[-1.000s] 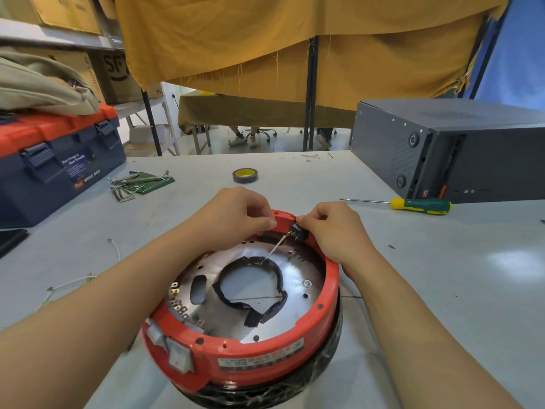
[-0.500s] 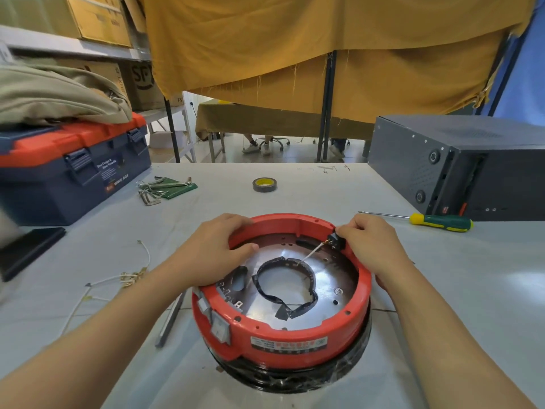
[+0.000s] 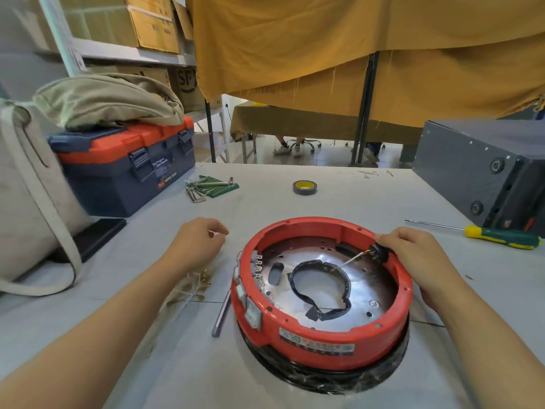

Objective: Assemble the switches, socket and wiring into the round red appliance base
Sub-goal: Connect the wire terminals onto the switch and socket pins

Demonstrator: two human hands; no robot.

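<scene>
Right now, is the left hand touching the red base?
No, the left hand hovers over the table beside the red base, clear of its rim.

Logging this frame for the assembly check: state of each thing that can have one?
Red base: upside down on the table, inside open.
Black socket: at the rim, pinched by the right hand, white wire attached.
Left hand: off the base, fingers loosely curled above the loose wires; whether it holds anything is unclear.
Toolbox: shut, latches down.
Screwdriver: lying unused.
Tape roll: lying flat.
</scene>
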